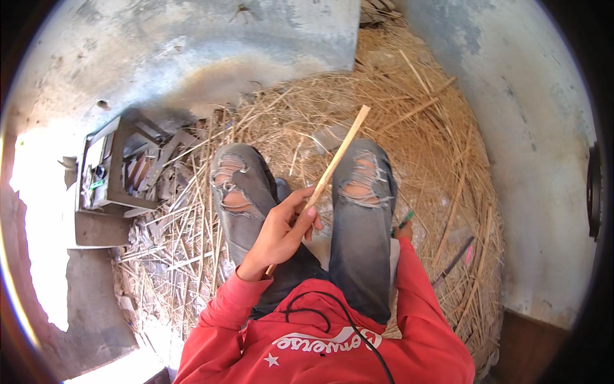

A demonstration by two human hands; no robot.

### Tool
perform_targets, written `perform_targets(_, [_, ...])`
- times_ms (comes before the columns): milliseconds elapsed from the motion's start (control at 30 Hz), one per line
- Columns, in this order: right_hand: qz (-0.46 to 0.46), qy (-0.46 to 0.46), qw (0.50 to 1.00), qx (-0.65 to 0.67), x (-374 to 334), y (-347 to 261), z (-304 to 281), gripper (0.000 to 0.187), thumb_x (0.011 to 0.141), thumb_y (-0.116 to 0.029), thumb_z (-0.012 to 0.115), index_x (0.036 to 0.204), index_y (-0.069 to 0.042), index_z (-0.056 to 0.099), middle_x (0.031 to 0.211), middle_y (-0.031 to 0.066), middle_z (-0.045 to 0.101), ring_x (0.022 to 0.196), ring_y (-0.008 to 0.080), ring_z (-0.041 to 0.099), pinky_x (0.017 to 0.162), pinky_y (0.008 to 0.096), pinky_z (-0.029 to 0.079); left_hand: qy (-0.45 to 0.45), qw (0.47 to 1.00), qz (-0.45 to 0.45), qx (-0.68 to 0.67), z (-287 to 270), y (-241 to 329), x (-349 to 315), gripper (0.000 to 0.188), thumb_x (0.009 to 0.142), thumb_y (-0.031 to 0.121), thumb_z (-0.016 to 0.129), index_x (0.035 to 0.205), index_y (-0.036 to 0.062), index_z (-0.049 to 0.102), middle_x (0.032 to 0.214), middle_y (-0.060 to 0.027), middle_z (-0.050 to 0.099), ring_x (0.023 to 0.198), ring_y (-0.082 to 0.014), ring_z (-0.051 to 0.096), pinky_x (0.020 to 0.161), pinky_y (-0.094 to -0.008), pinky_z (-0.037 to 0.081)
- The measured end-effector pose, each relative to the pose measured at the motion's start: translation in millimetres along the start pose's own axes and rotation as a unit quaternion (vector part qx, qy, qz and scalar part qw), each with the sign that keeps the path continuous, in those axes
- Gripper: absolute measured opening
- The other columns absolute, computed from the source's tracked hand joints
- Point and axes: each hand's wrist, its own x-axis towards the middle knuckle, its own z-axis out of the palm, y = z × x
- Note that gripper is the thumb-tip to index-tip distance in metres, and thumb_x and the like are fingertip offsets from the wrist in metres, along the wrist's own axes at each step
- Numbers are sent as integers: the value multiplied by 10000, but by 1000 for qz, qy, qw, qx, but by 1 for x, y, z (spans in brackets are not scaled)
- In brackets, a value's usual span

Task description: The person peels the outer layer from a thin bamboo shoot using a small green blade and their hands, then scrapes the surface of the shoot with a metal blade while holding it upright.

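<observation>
My left hand (pixel 286 229) is closed around a long, flat, pale wooden strip (pixel 342 150). The strip slants up and to the right between my knees, and its lower end shows beneath my wrist. Beyond my right thigh, low near the floor, my right hand (pixel 403 231) has its fingers closed at a small green object (pixel 407 219). Only part of that hand shows, and the object's kind is too small to tell. A dark, narrow, blade-like piece (pixel 455 259) lies among the straw to the right of that hand, apart from it.
Loose strips and shavings (pixel 435 153) cover the floor around my legs. At the left, a wooden frame-like box (pixel 118 163) stands beside a heap of scraps (pixel 167 163). Grey walls (pixel 537 160) rise at the right and in front. A pale container (pixel 329 137) lies beyond my knees.
</observation>
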Motion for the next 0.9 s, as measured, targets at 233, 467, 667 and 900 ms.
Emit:
perform_targets(233, [63, -31, 997, 19, -2, -15, 16, 689, 781, -76, 772, 1360, -72, 398, 1167, 227, 671, 1135, 425, 648, 985, 477, 497, 4, 1000, 0, 5, -13, 9, 13, 431, 1078, 195, 516, 1461, 12, 443, 918, -56, 688, 744, -88, 627, 611, -218, 480])
perform_targets(467, [139, 26, 864, 483, 20, -11, -18, 433, 880, -5, 651, 1285, 5, 499, 1165, 210, 647, 1045, 344, 682, 821, 470, 583, 21, 999, 40, -10, -14, 19, 27, 420, 1071, 192, 532, 1444, 9, 471, 913, -69, 702, 771, -115, 653, 609, -232, 487])
perform_targets(667, [-103, 34, 679, 726, -38, -181, -198, 206, 887, -56, 596, 1077, 15, 560, 968, 110, 581, 814, 237, 611, 724, 370, 535, 11, 997, 71, 32, -19, 55, 53, 400, 1075, 186, 507, 1443, 31, 494, 865, -47, 697, 746, -98, 657, 591, -220, 477])
perform_targets(900, [-383, -105, 799, 452, -183, -431, -363, 284, 899, -379, 746, 894, -97, 710, 645, -35, 521, 507, 126, 463, 516, 301, 393, -45, 989, 140, 9, -20, 101, 125, 438, 1080, 247, 495, 1465, 37, 485, 874, -33, 698, 750, -88, 651, 590, -209, 472])
